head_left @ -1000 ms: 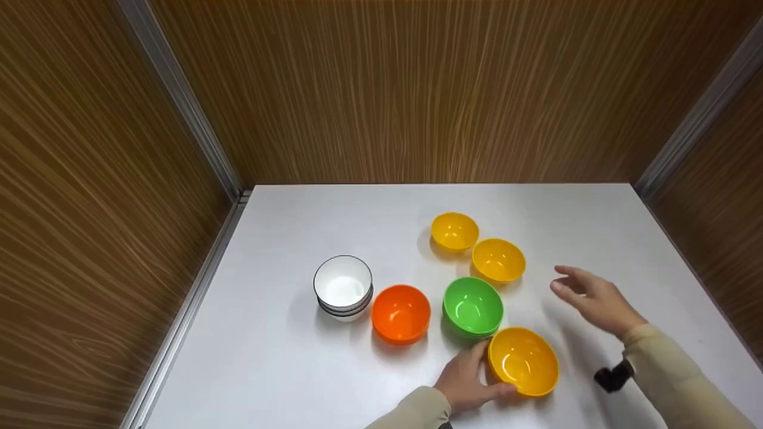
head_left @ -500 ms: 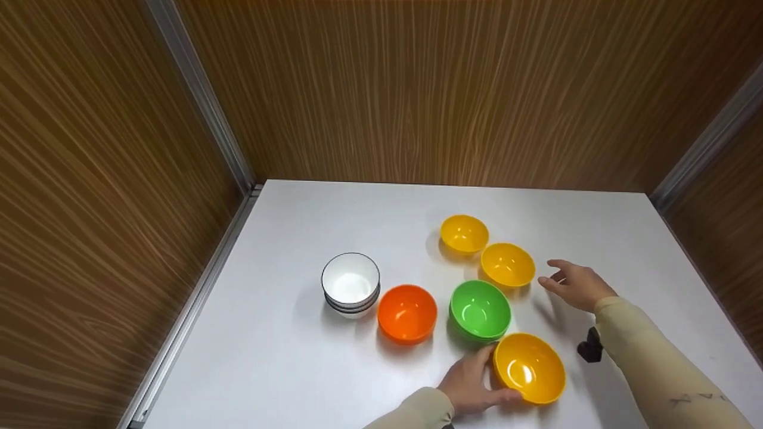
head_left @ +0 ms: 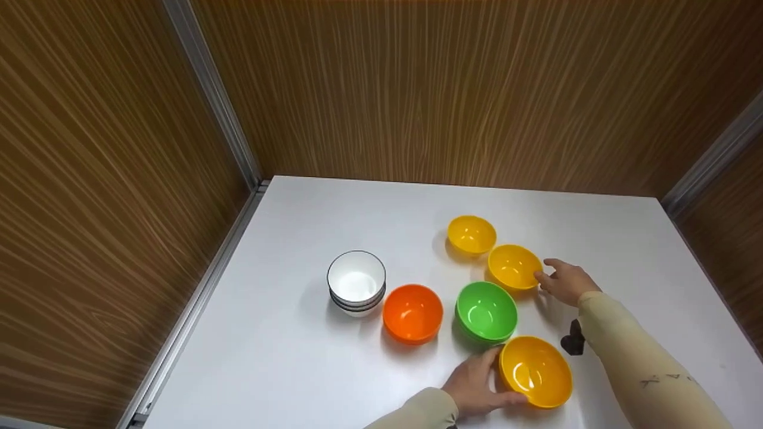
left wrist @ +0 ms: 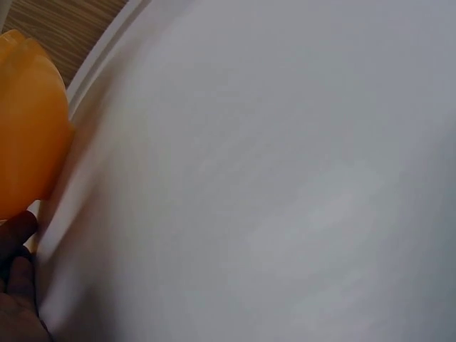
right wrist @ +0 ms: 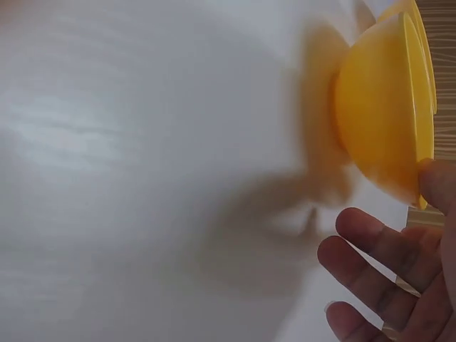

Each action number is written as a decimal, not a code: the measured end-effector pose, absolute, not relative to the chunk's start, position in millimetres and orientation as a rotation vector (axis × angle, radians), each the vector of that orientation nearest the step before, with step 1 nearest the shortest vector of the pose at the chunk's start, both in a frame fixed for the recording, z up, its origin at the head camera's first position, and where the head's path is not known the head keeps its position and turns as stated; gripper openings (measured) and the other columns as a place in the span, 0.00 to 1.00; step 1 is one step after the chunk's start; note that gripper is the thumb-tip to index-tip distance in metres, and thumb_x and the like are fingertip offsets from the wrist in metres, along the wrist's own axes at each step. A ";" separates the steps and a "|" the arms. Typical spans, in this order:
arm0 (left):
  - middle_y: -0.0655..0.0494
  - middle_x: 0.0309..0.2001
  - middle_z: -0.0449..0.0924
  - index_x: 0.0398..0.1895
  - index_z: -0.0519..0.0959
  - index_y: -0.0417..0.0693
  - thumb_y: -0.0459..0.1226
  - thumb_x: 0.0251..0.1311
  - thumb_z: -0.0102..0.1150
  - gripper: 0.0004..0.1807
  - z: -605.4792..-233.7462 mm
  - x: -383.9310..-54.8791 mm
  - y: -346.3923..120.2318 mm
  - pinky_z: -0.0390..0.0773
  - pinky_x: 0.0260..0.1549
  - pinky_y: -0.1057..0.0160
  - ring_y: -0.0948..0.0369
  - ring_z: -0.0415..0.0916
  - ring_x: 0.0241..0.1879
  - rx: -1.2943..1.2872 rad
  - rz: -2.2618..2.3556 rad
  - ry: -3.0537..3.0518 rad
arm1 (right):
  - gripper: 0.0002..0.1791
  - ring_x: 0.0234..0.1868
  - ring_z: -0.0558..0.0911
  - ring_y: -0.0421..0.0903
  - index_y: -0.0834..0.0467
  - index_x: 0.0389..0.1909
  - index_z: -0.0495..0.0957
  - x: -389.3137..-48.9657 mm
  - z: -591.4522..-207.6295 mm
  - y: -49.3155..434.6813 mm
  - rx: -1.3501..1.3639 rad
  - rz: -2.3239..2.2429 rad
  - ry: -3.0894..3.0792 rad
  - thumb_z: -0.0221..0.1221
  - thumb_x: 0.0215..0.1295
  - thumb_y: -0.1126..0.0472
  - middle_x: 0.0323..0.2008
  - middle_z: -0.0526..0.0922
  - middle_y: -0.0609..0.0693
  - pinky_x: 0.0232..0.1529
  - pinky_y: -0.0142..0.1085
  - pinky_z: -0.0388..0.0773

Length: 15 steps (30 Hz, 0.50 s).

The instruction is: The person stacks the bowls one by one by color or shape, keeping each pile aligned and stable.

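My left hand (head_left: 474,384) holds the nearest yellow bowl (head_left: 536,372) at its left side, thumb on the near rim and fingers behind. A second rim peeks out under that bowl, so it looks stacked. In the left wrist view the bowl (left wrist: 32,128) fills the left edge, with fingertips by its base. My right hand (head_left: 566,283) is at the right side of the middle yellow bowl (head_left: 514,267). In the right wrist view the thumb of this hand (right wrist: 406,271) touches the bowl's rim, while the other fingers are spread apart from the bowl (right wrist: 377,107).
A small yellow bowl (head_left: 471,235) stands farther back, close to the middle one. Green bowls (head_left: 487,311), an orange bowl (head_left: 412,314) and stacked white bowls with dark rims (head_left: 356,279) stand to the left. Wood-grain panels (head_left: 417,89) border the white table (head_left: 268,333).
My right hand has moved left to the middle yellow bowl, its thumb now at the rim. The left hand keeps its hold on the near yellow bowl. The head view has shifted slightly.
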<state>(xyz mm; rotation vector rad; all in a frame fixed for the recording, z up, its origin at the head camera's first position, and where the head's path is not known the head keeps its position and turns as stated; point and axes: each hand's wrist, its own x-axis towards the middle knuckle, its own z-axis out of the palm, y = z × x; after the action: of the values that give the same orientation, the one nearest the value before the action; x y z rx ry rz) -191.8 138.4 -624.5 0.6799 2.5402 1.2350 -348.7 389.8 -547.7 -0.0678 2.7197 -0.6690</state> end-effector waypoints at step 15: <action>0.66 0.66 0.66 0.71 0.59 0.61 0.67 0.45 0.63 0.50 -622.3 -192.3 137.8 0.69 0.61 0.62 0.67 0.66 0.61 0.669 1.241 2.510 | 0.31 0.51 0.77 0.62 0.68 0.69 0.57 -351.5 -551.6 384.9 -0.036 -0.748 2.718 0.48 0.73 0.53 0.54 0.74 0.70 0.59 0.64 0.66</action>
<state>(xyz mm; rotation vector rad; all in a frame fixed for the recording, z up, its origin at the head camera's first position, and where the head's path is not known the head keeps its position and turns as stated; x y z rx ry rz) -192.3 137.8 -622.3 0.6692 2.5098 1.2407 -351.5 384.9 -551.6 -0.0358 2.7184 -0.7483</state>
